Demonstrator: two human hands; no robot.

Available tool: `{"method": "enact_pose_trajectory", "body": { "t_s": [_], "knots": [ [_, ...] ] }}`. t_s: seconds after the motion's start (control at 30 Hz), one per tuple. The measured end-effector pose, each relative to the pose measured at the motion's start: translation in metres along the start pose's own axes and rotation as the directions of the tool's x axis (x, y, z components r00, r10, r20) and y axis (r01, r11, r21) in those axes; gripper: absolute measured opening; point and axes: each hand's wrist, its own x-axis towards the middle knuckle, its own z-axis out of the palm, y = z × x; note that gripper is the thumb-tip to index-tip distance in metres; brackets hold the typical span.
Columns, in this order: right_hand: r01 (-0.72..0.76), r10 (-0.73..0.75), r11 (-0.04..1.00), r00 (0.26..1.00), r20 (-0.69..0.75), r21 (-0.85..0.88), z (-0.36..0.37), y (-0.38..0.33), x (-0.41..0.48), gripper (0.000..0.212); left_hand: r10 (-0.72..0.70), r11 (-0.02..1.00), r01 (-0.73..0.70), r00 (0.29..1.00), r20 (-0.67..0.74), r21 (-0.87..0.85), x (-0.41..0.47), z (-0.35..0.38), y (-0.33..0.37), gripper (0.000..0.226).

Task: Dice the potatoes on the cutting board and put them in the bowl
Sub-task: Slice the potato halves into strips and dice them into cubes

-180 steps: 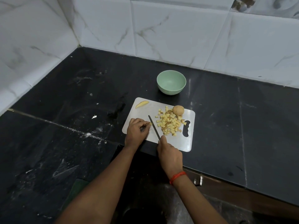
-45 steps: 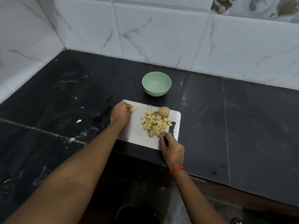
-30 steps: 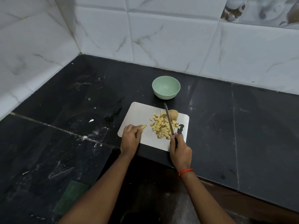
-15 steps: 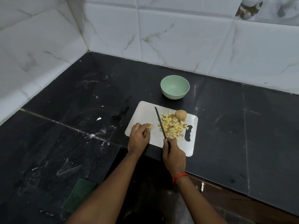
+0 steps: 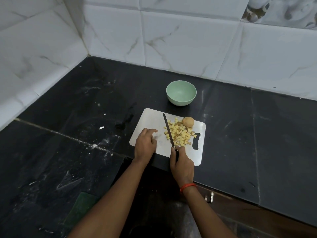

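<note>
Knife (image 5: 168,131) handle is buried in the right hand (image 5: 182,161), clenched round it, blade slanting along the left edge of the diced potatoes (image 5: 180,133) on the cutting board (image 5: 151,118). Left hand (image 5: 145,144) is on the board, fingertips blurred; can't tell if it's holding anything. Whole potato (image 5: 188,121) touches the pile, bowl (image 5: 181,93) beyond.

Mint-green bowl (image 5: 180,101), white cutting board (image 5: 151,119), yellow potato dice (image 5: 180,135), black counter (image 5: 85,109), possibly green pad (image 5: 80,207)

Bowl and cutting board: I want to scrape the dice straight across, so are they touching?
Apart. Head view shows dark counter between bowl and cutting board.
</note>
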Motion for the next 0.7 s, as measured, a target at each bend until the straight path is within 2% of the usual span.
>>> {"method": "enact_pose_trajectory", "body": {
  "t_s": [0.17,0.3,0.4,0.47,0.57,0.7],
  "knots": [
    [0.004,-0.004,1.0,1.0,-0.006,0.002,0.001,0.0,0.0,0.012,0.073,0.991,-0.065,0.995,0.07,-0.114,0.005,0.0,0.005,0.052],
    [0.009,-0.009,1.0,1.0,-0.002,-0.006,0.001,0.001,0.0,0.013,0.087,0.994,-0.076,0.984,0.153,-0.073,0.006,-0.001,-0.002,0.065],
    [0.005,-0.005,1.0,1.0,0.001,0.005,0.001,0.001,0.0,0.013,0.065,0.982,-0.044,0.992,0.112,-0.185,0.004,-0.001,0.004,0.059],
    [0.002,-0.002,1.0,1.0,0.003,0.013,0.0,0.001,0.0,0.012,0.041,0.966,-0.032,0.999,0.027,-0.255,0.003,-0.003,0.004,0.048],
    [0.001,-0.001,1.0,1.0,0.002,0.017,0.0,0.001,0.0,0.012,0.039,0.975,-0.041,0.999,-0.014,-0.218,0.004,-0.009,-0.013,0.035],
    [0.01,-0.01,1.0,1.0,-0.018,0.025,0.001,0.001,0.001,0.011,0.257,0.966,-0.25,0.953,0.159,-0.058,0.008,-0.021,-0.042,0.043]
  ]
}}
